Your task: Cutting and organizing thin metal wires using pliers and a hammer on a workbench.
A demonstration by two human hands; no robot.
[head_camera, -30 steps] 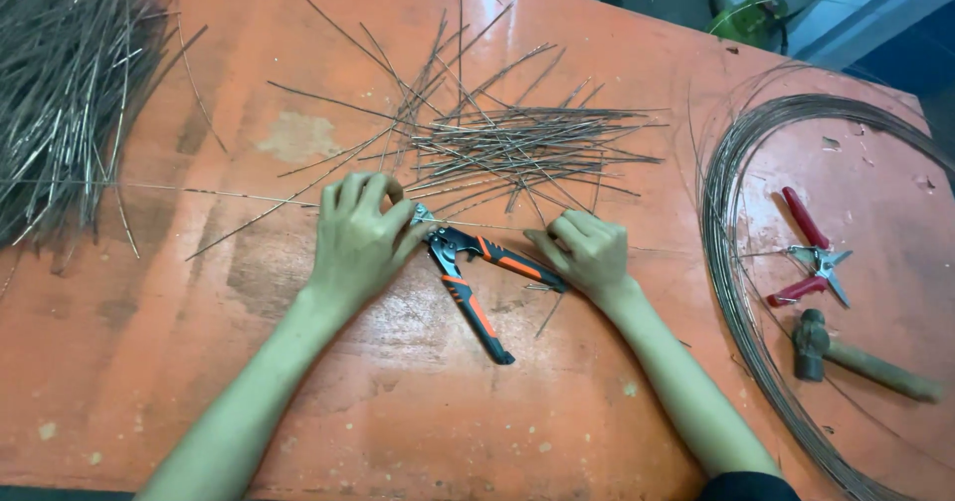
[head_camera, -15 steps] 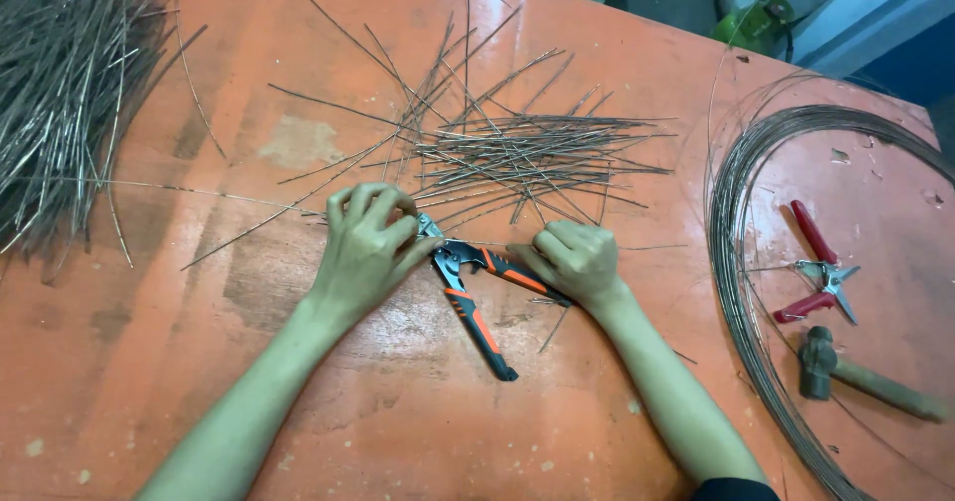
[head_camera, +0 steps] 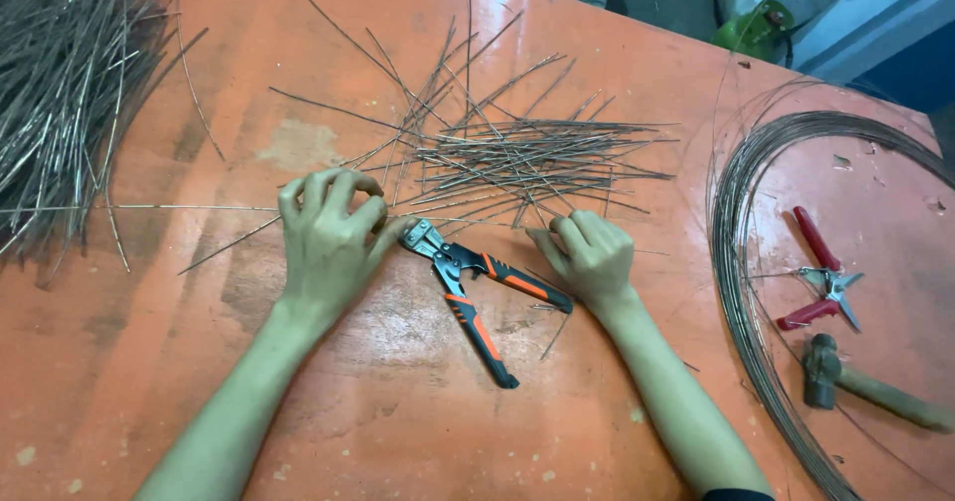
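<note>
Left hand (head_camera: 328,242) palm-down on the worn orange-painted desk (head_camera: 398,431), fingers (head_camera: 343,188) curled and bunched over thin cut lengths of grey steel wire (head_camera: 517,168); whether any piece is actually pinched cannot be told. Right hand (head_camera: 592,252) likewise palm-down, fingers (head_camera: 557,237) bent together against the near edge of the same scattered wire pile; grip on a piece cannot be told either. Between the two sets of fingers, flat on the desk: cutting pliers with orange-and-black handles (head_camera: 477,297), metal head just beside the left fingers, handles spread, one running under the right fingers, the other angled toward the wearer. Cut wire lengths fanned out just beyond both sets of fingers, some crossing at angles. Well to the left of the left fingers: large heap of longer grey wire rods (head_camera: 70,83). Well to the right of the right fingers: big coil of grey wire (head_camera: 746,262); inside the coil, small red-handled snips (head_camera: 821,282), and nearer the wearer a hammer with dark head and wooden handle (head_camera: 856,387).
</note>
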